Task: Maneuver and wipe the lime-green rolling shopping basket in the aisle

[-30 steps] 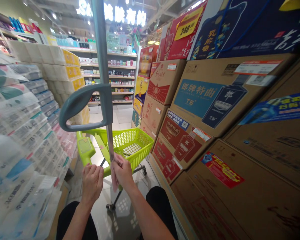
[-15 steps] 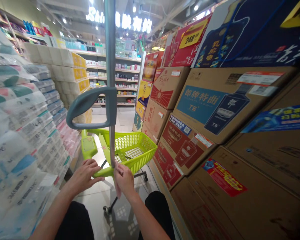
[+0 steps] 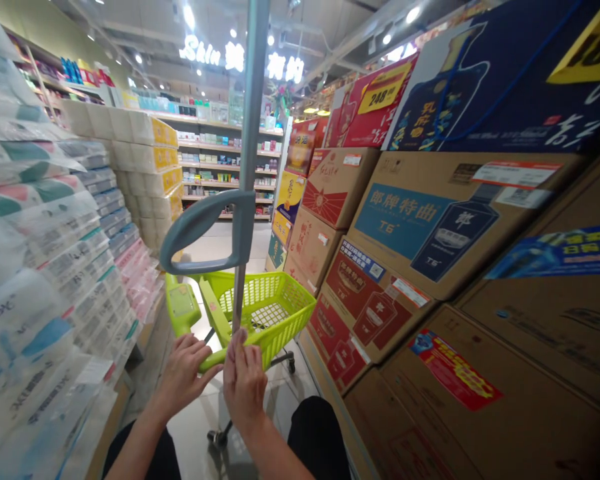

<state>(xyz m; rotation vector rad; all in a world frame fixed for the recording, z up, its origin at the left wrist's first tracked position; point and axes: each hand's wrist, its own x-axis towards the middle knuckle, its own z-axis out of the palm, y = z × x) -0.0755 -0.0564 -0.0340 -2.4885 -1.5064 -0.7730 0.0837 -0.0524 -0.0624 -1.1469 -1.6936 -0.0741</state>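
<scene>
In front of me is a small lime-green shopping cart [image 3: 285, 300] with a slotted basket. My left hand [image 3: 187, 367] is closed over the left part of its handlebar, the thumb lying along the near side. My right hand [image 3: 246, 377] is closed round the lower end of a silver metal pole [image 3: 250, 127], at the handlebar. The pole stands nearly upright, rising out of the top of the view. A grey loop handle [image 3: 240, 230] juts left from it, above the cart. The pole's end inside my right hand is hidden.
Stacked liquor cartons [image 3: 405, 227] wall the right side closely. Wrapped tissue packs [image 3: 50, 247] and a taller stack of paper rolls [image 3: 130, 160] line the left. Shelves of small goods [image 3: 215, 160] cross the far end. Tiled floor [image 3: 205, 250] runs between.
The pole and its loop handle have shifted right and slightly down in view. My right hand has turned more upright round the pole. My left hand remains on the handlebar.
</scene>
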